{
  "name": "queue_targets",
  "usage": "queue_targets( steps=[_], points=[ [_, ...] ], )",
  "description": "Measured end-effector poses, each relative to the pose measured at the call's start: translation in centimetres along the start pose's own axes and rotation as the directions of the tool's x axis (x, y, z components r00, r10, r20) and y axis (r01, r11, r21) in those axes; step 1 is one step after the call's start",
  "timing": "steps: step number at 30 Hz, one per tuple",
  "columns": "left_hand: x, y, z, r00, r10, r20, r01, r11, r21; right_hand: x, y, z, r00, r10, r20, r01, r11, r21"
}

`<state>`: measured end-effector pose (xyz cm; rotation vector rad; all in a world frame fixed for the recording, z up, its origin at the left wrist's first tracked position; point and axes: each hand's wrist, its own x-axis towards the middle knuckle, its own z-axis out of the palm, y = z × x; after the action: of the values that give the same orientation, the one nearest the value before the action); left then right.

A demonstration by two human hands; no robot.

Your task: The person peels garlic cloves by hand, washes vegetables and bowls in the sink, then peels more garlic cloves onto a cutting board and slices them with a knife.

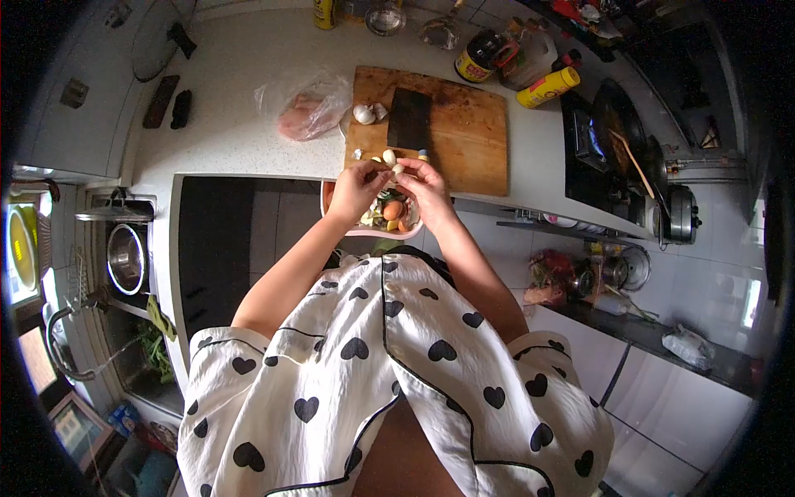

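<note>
Both of my hands meet at the front edge of the wooden cutting board [468, 116]. My left hand [358, 189] and my right hand [426, 189] pinch a small pale garlic clove [398, 169] between their fingertips. Another peeled clove [389, 156] lies just beyond the fingers on the board. Further back are a garlic bulb [363, 114] and a dark cleaver blade [409, 118] lying flat. Below my hands is a light-coloured bin [379, 234] holding eggshells [392, 210] and vegetable scraps, partly hidden by my forearms.
A clear plastic bag with pink meat [308, 114] lies left of the board. Bottles, including a yellow one [548, 88], stand behind and right. A wok [617, 124] with a wooden utensil sits over a lit burner on the right. A sink with a metal bowl [127, 259] is at left.
</note>
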<state>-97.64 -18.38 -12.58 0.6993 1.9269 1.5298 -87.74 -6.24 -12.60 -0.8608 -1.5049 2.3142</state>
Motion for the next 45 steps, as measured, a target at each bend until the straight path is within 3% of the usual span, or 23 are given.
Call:
queue_targets(
  steps=[7,14,23,34,37,40,44,45],
  points=[
    [0.2,0.6,-0.5,0.997,-0.06,0.047,0.059,0.998,0.009,0.4,0.3,0.1,0.991,-0.133,0.032,0.137,0.97,-0.199],
    [0.7,-0.8,-0.6,0.997,-0.017,0.069,0.015,1.0,0.022,0.2,-0.1,0.4,0.994,-0.11,0.008,0.109,0.97,-0.218],
    [0.8,-0.3,-1.0,0.991,-0.07,0.113,0.063,0.996,0.07,0.1,-0.3,0.4,0.996,-0.09,0.012,0.09,0.964,-0.249],
    [0.2,0.2,-0.6,0.999,0.015,0.03,-0.017,0.997,0.081,0.1,-0.1,0.8,0.994,-0.104,0.011,0.103,0.958,-0.268],
    [0.4,-0.8,-0.1,1.0,-0.014,-0.018,0.014,1.0,0.009,0.2,0.0,0.6,0.996,-0.084,0.024,0.087,0.976,-0.197],
    [0.9,-2.2,0.3,0.998,-0.046,-0.031,0.044,0.996,-0.08,-0.2,-0.6,0.3,0.995,0.088,0.037,-0.091,0.992,0.091],
    [1.0,-3.3,0.0,0.988,-0.15,-0.045,0.142,0.981,-0.134,-0.5,-1.5,0.0,0.984,0.169,0.063,-0.178,0.967,0.182],
    [1.1,-3.5,-0.1,0.987,-0.155,-0.038,0.154,0.988,-0.025,-0.4,-1.3,-0.2,0.982,0.181,0.059,-0.189,0.965,0.181]
  ],
)
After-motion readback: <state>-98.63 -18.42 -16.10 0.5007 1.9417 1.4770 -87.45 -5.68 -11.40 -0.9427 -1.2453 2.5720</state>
